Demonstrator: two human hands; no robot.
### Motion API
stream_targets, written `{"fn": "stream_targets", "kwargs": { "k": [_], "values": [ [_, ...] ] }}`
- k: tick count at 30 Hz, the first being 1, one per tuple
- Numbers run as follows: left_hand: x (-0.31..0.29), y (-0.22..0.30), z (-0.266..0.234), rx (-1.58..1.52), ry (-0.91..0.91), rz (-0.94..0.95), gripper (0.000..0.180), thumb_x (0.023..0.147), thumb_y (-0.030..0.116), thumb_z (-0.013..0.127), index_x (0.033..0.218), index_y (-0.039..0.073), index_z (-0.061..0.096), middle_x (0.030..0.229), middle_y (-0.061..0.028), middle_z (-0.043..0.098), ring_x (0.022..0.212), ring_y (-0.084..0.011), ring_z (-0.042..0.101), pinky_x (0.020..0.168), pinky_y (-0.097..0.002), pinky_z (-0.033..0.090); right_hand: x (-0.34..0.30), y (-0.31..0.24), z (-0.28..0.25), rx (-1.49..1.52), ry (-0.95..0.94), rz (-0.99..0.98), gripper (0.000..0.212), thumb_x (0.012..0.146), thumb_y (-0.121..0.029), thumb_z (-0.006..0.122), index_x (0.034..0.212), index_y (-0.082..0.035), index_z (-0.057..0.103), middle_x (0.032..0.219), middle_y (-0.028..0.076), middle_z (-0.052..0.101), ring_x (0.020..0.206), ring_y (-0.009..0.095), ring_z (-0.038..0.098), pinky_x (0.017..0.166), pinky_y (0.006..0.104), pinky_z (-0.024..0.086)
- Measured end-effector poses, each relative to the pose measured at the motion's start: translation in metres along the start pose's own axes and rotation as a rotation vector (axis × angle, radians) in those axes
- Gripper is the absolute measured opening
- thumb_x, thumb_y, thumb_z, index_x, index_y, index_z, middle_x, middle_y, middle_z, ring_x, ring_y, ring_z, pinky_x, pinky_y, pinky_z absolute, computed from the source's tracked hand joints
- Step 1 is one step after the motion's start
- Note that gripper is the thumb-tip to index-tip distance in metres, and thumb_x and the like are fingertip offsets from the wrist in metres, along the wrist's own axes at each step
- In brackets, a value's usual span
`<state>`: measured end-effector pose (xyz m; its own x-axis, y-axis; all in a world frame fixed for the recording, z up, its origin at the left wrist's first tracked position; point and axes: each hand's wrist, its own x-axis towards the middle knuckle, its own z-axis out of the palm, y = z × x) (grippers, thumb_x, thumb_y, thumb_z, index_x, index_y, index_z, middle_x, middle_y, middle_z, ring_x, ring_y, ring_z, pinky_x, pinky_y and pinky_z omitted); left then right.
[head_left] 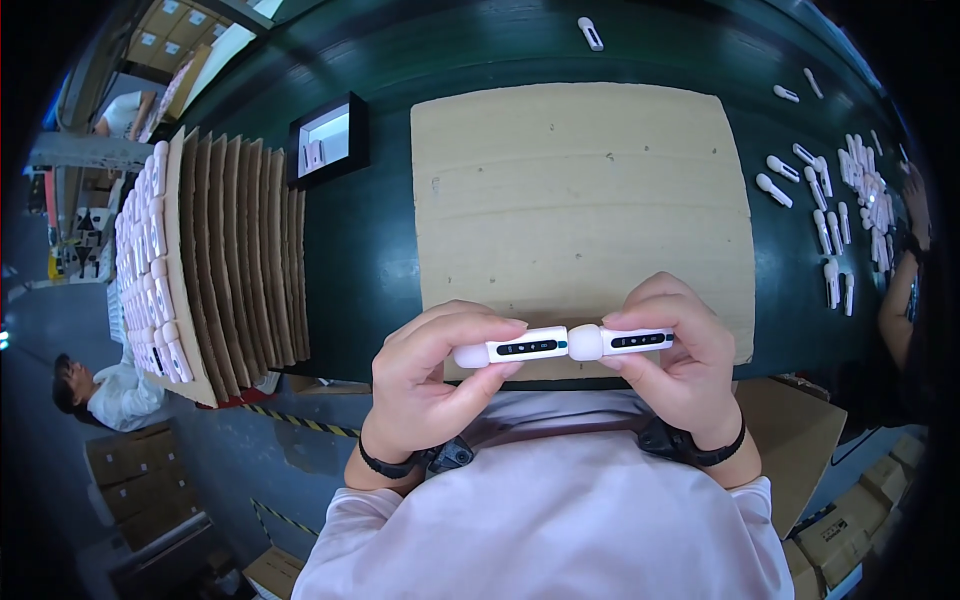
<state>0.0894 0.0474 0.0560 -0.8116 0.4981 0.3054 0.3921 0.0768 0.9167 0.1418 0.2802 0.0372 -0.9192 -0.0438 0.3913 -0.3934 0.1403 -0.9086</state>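
Head view shows us the left hand [418,372], thumb and fingers clamped on one white device [530,346], and the right hand [697,362] likewise pinching another white device [638,342]. Each piece lies nearest its own hand; their long axes run sideways almost in line, round heads leftward, the right one's head touching or nearly touching the left one's flat end. We cannot make out the small marks on their dark panels. Just beyond the fingers spreads a cardboard sheet [580,210]; well left, cardboard layers [250,260]; well right, scattered devices [831,284]. Behind our right elbow, cartons [830,550] carry print.
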Motion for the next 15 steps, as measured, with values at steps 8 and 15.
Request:
{"fn": "stream_targets", "kwargs": {
  "k": [8, 15],
  "values": [
    [0.0025, -0.0015, -0.0007, 0.023, -0.022, 0.018, 0.025, 0.074, -0.009, 0.072, 0.099, -0.006, 0.067, 0.092, -0.0148, 0.067, 0.081, -0.0192, 0.064, 0.071, -0.0265, 0.049, 0.0008, 0.0033, -0.0010, -0.024, 0.008, -0.035, 0.030, 0.071, 0.008, 0.075, 0.099, -0.001, 0.067, 0.086, 0.009, 0.063, 0.073, 0.018, 0.060, 0.062, 0.0260, 0.046],
    [0.0095, -0.0014, 0.0053, 0.076, 0.017, 0.118, 0.028, 0.072, -0.009, 0.072, 0.099, -0.004, 0.068, 0.089, -0.0151, 0.069, 0.078, -0.0217, 0.067, 0.068, -0.0279, 0.052, 0.0005, 0.0025, -0.0032, 0.000, 0.006, -0.022, 0.029, 0.072, 0.008, 0.074, 0.099, 0.000, 0.066, 0.091, 0.011, 0.062, 0.081, 0.018, 0.060, 0.067, 0.0263, 0.047]
  ]
}}
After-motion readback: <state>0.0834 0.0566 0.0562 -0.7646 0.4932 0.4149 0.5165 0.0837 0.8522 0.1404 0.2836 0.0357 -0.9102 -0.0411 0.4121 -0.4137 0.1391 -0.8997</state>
